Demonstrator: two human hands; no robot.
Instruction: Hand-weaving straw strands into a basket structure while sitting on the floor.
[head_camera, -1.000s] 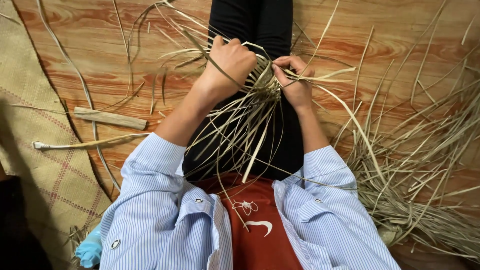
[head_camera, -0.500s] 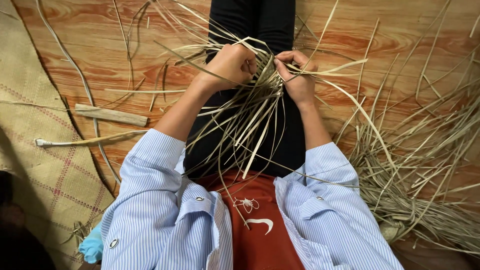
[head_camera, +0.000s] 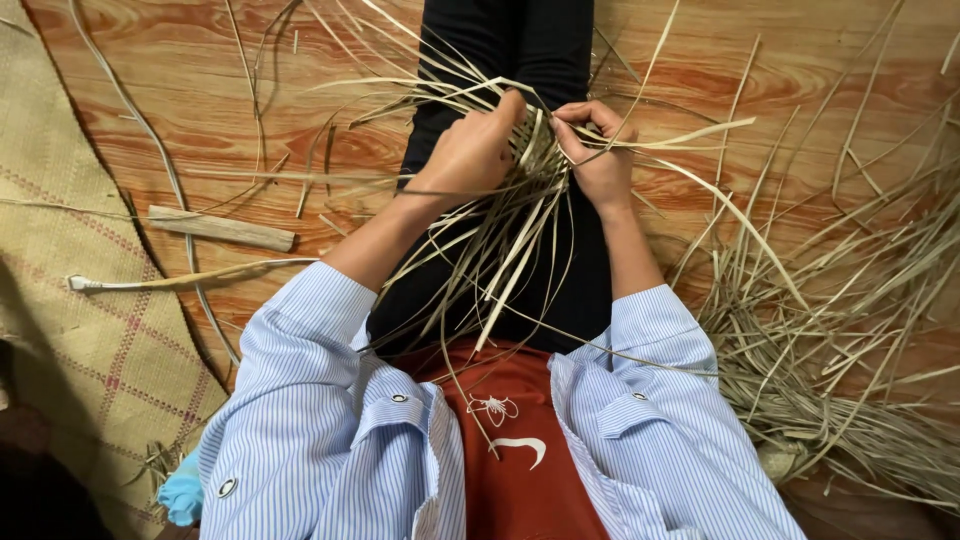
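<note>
At my far left lies a woven mat (head_camera: 70, 290) on the wooden floor (head_camera: 330, 90), and just beside its edge a flat wooden stick (head_camera: 222, 229) rests on the boards with a pale stalk (head_camera: 190, 277) below it. Over my black-trousered lap, my left hand (head_camera: 470, 155) is curled shut around a bundle of dried straw strips (head_camera: 520, 215), thumb up against the strands. Just to its right, nearly touching, my right hand (head_camera: 598, 150) pinches a few of the same strips between closed fingers, one long strip trailing off rightward. Farther right, a loose heap of straw (head_camera: 830, 340) spreads across the floor.
</note>
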